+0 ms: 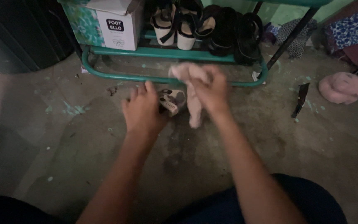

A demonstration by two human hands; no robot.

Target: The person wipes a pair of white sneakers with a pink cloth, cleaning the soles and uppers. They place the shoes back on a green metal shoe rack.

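Palm down with fingers spread loose, the left hand [142, 111] rests on the small white sandal [171, 101] on the concrete floor [63, 137] just to its right, while the right hand [210, 89], beyond the sandal, clenches a pale pink cloth [189, 74] whose hanging tail could snag on the green shoe rack [162, 79] behind.
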